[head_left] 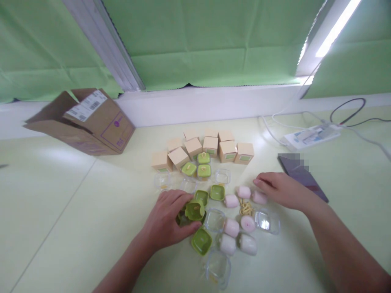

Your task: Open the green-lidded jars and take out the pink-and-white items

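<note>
No word is showing clearly enough to read. The cardboard box (100, 126) is carrying a white shipping label (86, 105) with barcodes and a purple printed mark (118, 121), both appearing too small and blurred.

I count ten small beige boxes (227, 150), seven pink-and-white rolls (231, 227), six clear tubs (218, 266) and about eight green lids (201, 241), one partly hidden under my left hand (166, 221). There is also one cardboard carton (91, 122), one dark phone (302, 177), one power strip (311, 136) and one bundle of yellow bands (246, 208).
</note>
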The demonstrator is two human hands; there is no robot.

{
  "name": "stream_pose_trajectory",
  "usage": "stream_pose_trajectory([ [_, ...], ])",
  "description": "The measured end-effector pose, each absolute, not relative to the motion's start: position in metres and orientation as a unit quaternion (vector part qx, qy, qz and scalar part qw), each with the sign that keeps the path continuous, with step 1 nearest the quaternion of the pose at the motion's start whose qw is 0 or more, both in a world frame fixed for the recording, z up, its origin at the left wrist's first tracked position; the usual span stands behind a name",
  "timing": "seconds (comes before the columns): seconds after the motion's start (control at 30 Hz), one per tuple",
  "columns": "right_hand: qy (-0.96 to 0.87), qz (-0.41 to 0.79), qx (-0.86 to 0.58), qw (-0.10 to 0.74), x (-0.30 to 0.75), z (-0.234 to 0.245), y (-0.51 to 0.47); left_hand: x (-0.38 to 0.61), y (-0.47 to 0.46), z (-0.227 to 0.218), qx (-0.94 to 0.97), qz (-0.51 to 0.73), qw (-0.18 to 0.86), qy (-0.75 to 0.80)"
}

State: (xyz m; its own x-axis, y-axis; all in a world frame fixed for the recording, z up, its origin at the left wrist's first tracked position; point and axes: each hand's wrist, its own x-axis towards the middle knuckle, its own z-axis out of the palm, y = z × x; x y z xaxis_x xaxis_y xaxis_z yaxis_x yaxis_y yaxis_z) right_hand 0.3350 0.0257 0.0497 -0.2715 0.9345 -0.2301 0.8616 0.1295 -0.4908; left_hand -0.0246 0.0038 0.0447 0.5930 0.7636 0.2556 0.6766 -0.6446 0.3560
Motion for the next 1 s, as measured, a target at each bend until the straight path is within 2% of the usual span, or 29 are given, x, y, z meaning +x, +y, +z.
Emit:
stream_pose_trajectory([
  [0.2, -0.731, 0.252, -0.628, 0.087, 0.339, 0.027, 0.038, -0.036, 0.011, 0.044, 0.872, 0.262, 0.073, 0.407],
  [0.4, -0.725, 0.236, -0.641, 0.092, 0.343, 0.011, 0.044, -0.044, 0.019, 0.038, 0.871, 0.263, 0.045, 0.413],
  [1.0, -0.732, 0.210, -0.641, 0.095, 0.349, 0.000, 0.048, -0.047, 0.024, 0.025, 0.872, 0.274, 0.105, 0.392],
])
